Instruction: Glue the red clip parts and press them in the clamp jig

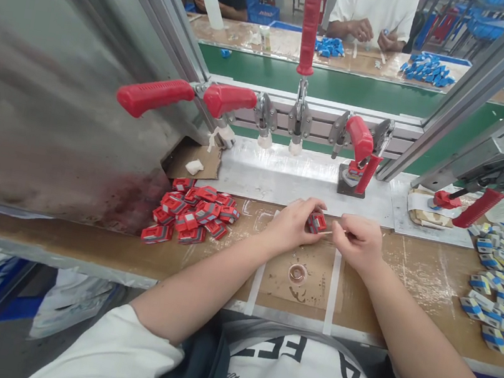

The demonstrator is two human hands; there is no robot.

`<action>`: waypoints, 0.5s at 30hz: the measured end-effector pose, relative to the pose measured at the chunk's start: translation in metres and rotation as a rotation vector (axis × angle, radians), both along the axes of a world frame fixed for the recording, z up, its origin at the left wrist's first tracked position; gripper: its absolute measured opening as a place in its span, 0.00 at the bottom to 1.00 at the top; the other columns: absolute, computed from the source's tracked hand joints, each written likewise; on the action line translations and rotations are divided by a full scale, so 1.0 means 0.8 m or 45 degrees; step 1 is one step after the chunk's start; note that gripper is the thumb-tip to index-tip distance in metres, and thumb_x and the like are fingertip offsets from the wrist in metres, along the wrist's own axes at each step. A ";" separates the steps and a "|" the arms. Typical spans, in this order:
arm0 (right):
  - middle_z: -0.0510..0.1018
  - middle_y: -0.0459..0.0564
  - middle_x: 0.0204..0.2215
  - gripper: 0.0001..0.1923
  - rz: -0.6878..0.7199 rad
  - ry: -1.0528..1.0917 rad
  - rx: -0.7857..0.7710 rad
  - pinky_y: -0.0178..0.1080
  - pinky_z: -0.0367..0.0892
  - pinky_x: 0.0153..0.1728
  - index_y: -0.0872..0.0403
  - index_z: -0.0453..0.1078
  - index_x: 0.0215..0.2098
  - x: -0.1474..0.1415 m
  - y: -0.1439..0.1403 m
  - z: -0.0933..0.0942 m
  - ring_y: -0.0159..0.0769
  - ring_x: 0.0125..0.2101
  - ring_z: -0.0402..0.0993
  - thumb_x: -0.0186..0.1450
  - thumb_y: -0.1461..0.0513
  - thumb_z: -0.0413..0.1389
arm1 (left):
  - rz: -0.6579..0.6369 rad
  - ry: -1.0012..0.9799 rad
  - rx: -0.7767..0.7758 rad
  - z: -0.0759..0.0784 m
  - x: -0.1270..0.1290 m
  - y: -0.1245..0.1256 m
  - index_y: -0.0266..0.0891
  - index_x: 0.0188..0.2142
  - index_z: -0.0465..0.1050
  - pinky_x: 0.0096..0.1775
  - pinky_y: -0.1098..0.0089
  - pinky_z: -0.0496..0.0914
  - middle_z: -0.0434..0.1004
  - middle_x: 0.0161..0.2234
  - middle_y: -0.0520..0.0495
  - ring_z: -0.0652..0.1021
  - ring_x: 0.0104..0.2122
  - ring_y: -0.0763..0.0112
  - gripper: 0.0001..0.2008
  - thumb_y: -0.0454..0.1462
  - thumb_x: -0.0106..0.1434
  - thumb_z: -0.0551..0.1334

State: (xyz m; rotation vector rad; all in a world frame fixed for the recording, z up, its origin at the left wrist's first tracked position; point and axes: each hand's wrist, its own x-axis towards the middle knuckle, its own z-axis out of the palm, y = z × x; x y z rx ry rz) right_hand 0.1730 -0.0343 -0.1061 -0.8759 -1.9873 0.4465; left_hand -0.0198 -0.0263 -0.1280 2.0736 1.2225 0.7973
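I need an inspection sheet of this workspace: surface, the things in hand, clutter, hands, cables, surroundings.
Surface: brown workbench, worn, with white tape lines.
Things in hand: small red part, thin stick.
Clutter: pile of red parts on the left; blue parts on the right; small round dish near the front edge.
Hands: left hand holds the small red part; right hand holds the thin stick against it.
Cables: nothing seen.
Surroundings: red-handled clamps behind; green conveyor; other people's hands at the far table.

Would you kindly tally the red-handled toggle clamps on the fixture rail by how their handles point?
Handle pointing left: 2, the far-left clamp and its neighbour
Handle upright: 1
Handle angled down: 1
Total: 4
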 end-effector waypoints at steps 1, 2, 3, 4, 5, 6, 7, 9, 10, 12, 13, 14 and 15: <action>0.53 0.39 0.17 0.22 0.149 -0.001 -0.035 0.37 0.48 0.23 0.49 0.47 0.21 -0.003 -0.004 0.001 0.29 0.19 0.49 0.69 0.64 0.52 | 0.002 -0.016 0.004 0.000 -0.001 0.001 0.43 0.52 0.67 0.52 0.61 0.72 0.78 0.47 0.48 0.78 0.49 0.59 0.25 0.36 0.58 0.72; 0.53 0.39 0.17 0.22 0.312 -0.021 -0.070 0.37 0.49 0.23 0.49 0.48 0.21 -0.006 -0.008 0.002 0.29 0.19 0.49 0.69 0.64 0.52 | 0.000 -0.037 0.004 0.000 -0.001 0.001 0.44 0.52 0.67 0.52 0.61 0.72 0.77 0.48 0.48 0.78 0.49 0.60 0.25 0.35 0.58 0.72; 0.53 0.39 0.17 0.22 0.466 -0.053 -0.099 0.37 0.49 0.24 0.49 0.47 0.21 -0.009 -0.011 0.002 0.29 0.20 0.49 0.69 0.65 0.52 | -0.005 -0.058 0.001 0.000 -0.002 0.002 0.44 0.52 0.67 0.52 0.62 0.72 0.77 0.48 0.48 0.78 0.49 0.60 0.25 0.35 0.58 0.72; 0.53 0.39 0.17 0.22 0.590 -0.089 -0.114 0.37 0.50 0.24 0.50 0.47 0.21 -0.012 -0.014 0.001 0.29 0.20 0.49 0.69 0.65 0.53 | -0.014 -0.075 -0.003 0.000 -0.002 0.002 0.44 0.52 0.67 0.51 0.62 0.72 0.76 0.49 0.48 0.78 0.50 0.61 0.25 0.34 0.58 0.72; 0.52 0.38 0.17 0.22 0.672 -0.125 -0.119 0.37 0.49 0.24 0.50 0.47 0.21 -0.016 -0.017 0.000 0.29 0.20 0.48 0.68 0.65 0.53 | -0.023 -0.086 -0.005 0.001 -0.002 0.002 0.44 0.52 0.67 0.52 0.62 0.72 0.76 0.49 0.48 0.78 0.50 0.61 0.25 0.34 0.58 0.71; 0.52 0.38 0.17 0.22 0.715 -0.159 -0.119 0.36 0.49 0.24 0.50 0.47 0.21 -0.018 -0.019 -0.002 0.29 0.20 0.47 0.68 0.66 0.53 | -0.032 -0.092 -0.003 0.001 -0.002 0.002 0.44 0.52 0.67 0.52 0.62 0.72 0.75 0.49 0.48 0.78 0.50 0.61 0.25 0.33 0.58 0.71; 0.51 0.38 0.17 0.22 0.738 -0.193 -0.114 0.36 0.49 0.24 0.50 0.47 0.21 -0.020 -0.020 -0.003 0.29 0.20 0.46 0.67 0.66 0.53 | -0.040 -0.095 0.002 0.001 -0.003 0.002 0.44 0.52 0.67 0.52 0.61 0.72 0.75 0.49 0.47 0.77 0.50 0.61 0.25 0.32 0.58 0.71; 0.52 0.38 0.17 0.21 0.754 -0.268 -0.106 0.36 0.49 0.24 0.50 0.48 0.22 -0.022 -0.020 -0.006 0.29 0.21 0.45 0.67 0.66 0.53 | -0.057 -0.101 0.013 0.001 -0.003 0.003 0.44 0.52 0.66 0.52 0.61 0.72 0.74 0.50 0.47 0.77 0.50 0.60 0.25 0.31 0.58 0.71; 0.52 0.38 0.18 0.21 0.756 -0.300 -0.104 0.36 0.49 0.25 0.50 0.48 0.22 -0.023 -0.020 -0.008 0.29 0.21 0.45 0.67 0.66 0.53 | -0.063 -0.105 0.018 0.001 -0.003 0.003 0.44 0.52 0.66 0.52 0.61 0.72 0.74 0.50 0.47 0.77 0.50 0.60 0.25 0.31 0.58 0.72; 0.53 0.38 0.18 0.20 0.767 -0.346 -0.106 0.36 0.49 0.25 0.50 0.49 0.22 -0.023 -0.019 -0.009 0.29 0.21 0.45 0.67 0.66 0.52 | -0.075 -0.112 0.025 0.001 -0.003 0.004 0.43 0.52 0.66 0.52 0.61 0.72 0.74 0.50 0.46 0.77 0.50 0.60 0.26 0.30 0.57 0.72; 0.53 0.38 0.18 0.20 0.773 -0.361 -0.112 0.36 0.49 0.25 0.50 0.49 0.21 -0.023 -0.019 -0.009 0.29 0.21 0.45 0.67 0.66 0.52 | -0.081 -0.116 0.027 0.001 -0.004 0.004 0.43 0.52 0.66 0.52 0.61 0.72 0.74 0.50 0.46 0.77 0.50 0.60 0.26 0.30 0.57 0.72; 0.53 0.38 0.18 0.20 0.777 -0.372 -0.122 0.37 0.49 0.25 0.50 0.49 0.21 -0.024 -0.019 -0.009 0.29 0.21 0.45 0.67 0.66 0.52 | -0.087 -0.119 0.027 0.000 -0.004 0.004 0.43 0.52 0.66 0.52 0.62 0.72 0.74 0.50 0.46 0.77 0.50 0.60 0.26 0.30 0.57 0.72; 0.53 0.38 0.18 0.20 0.782 -0.376 -0.135 0.37 0.49 0.25 0.50 0.49 0.21 -0.024 -0.020 -0.009 0.29 0.21 0.45 0.67 0.66 0.52 | -0.091 -0.122 0.027 0.000 -0.004 0.004 0.43 0.52 0.66 0.52 0.62 0.72 0.74 0.50 0.47 0.77 0.50 0.60 0.26 0.29 0.57 0.72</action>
